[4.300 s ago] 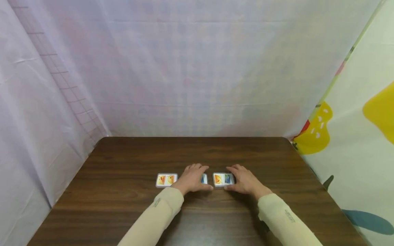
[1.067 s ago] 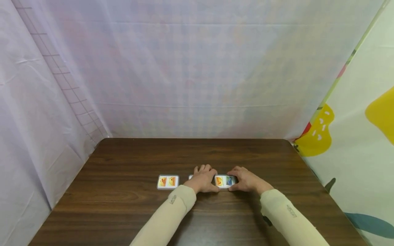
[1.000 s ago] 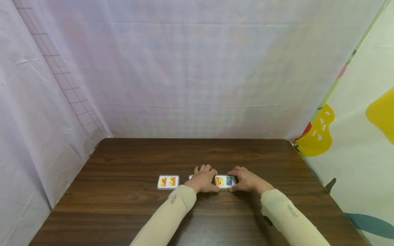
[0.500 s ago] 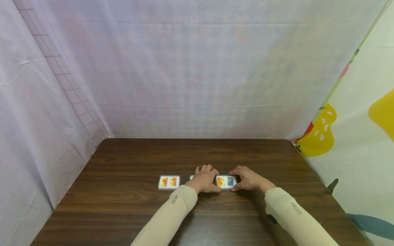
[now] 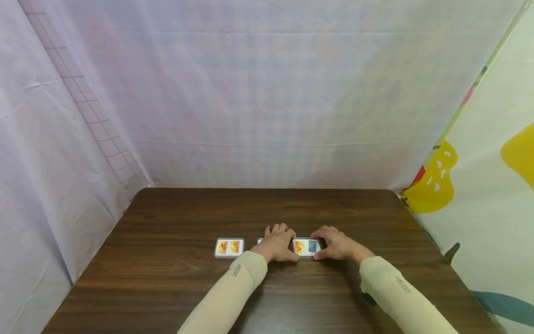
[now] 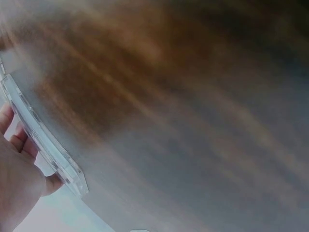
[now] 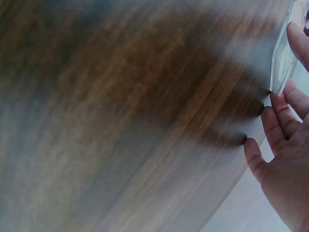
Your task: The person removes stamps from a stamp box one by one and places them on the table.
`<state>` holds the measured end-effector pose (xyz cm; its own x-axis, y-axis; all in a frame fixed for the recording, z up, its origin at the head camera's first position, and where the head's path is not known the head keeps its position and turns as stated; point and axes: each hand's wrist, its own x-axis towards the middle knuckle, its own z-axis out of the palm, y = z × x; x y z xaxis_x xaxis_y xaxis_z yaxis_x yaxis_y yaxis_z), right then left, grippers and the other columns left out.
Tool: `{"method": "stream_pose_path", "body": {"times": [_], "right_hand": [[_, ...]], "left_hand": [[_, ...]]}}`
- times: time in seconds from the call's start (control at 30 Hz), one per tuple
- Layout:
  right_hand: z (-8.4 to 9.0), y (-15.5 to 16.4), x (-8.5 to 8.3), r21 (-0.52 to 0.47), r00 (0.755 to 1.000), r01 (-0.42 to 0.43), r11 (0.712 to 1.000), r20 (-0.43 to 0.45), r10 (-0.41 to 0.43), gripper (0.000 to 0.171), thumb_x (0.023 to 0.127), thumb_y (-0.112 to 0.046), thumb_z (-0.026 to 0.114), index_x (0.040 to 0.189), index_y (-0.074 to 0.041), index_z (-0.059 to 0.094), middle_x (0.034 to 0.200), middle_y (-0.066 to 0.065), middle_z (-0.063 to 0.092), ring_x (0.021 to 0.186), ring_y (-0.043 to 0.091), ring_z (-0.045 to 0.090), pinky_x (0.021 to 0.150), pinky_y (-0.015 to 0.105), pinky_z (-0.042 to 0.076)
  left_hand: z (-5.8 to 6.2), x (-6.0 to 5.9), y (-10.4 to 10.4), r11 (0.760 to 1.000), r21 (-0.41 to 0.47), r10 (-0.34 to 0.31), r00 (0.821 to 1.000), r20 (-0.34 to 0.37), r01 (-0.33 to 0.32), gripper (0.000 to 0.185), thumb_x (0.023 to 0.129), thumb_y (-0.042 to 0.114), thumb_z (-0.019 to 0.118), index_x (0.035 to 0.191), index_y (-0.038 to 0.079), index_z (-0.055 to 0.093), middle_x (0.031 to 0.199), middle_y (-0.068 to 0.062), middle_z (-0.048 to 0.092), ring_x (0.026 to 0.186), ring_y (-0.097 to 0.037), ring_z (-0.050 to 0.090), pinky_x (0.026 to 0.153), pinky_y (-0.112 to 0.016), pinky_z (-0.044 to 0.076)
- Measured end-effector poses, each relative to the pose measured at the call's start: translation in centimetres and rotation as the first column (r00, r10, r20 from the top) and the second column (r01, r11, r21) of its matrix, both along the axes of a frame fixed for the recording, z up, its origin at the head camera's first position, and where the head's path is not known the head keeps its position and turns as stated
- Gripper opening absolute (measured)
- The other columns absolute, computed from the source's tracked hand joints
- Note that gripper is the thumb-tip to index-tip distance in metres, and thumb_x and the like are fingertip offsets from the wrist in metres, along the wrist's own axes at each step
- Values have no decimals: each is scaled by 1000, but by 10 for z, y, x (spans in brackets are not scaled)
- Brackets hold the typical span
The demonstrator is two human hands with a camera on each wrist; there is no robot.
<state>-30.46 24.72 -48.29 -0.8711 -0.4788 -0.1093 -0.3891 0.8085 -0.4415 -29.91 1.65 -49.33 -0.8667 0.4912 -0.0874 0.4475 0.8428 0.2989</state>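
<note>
A row of picture cards in clear cases lies on the brown wooden table. The right cased card (image 5: 306, 247) shows an orange-yellow picture beside a blue-green one. At its left end, thumb and index finger of my left hand (image 5: 276, 245) sit at the near and far corners, while my right hand (image 5: 339, 245) grips its right end the same way. Beneath my left hand lies the middle cased card (image 5: 259, 240), mostly hidden. In the left wrist view, a clear case (image 6: 46, 137) shows beside the fingers; the right wrist view shows another case (image 7: 282, 53) at the fingertips.
Farther left lies a third cased card (image 5: 229, 247) with two orange-yellow pictures. The wooden table (image 5: 187, 213) reaches back to a pale hanging curtain (image 5: 258, 102). More printed cloth (image 5: 488, 199) hangs along the right side.
Over the past few seconds my left hand has slid right, from the middle card to the right card's left end. My right hand stays at that card; the last half second shows almost no motion.
</note>
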Motion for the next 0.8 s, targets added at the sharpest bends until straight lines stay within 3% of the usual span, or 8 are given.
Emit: {"method": "stream_pose_path", "body": {"times": [0.57, 0.8], "right_hand": [[-4, 3, 1, -30, 997, -39, 999, -62, 37, 54, 75, -31, 86, 120, -8, 65, 114, 5, 59, 103, 24, 52, 90, 52, 43], [-4, 12, 0, -81, 997, -44, 996, -66, 39, 59, 76, -32, 85, 123, -4, 63, 119, 11, 59, 110, 32, 53, 95, 56, 43]], "left_hand": [[0, -1, 0, 1000, -7, -10, 1000, -17, 10, 65, 80, 53, 75, 133, 21, 56, 131, -1, 48, 128, -23, 39, 112, -54, 23], [1, 1, -2, 1000, 8, -18, 999, -33, 18, 62, 79, 50, 76, 130, 20, 58, 129, -2, 49, 126, -24, 41, 111, -56, 24]]}}
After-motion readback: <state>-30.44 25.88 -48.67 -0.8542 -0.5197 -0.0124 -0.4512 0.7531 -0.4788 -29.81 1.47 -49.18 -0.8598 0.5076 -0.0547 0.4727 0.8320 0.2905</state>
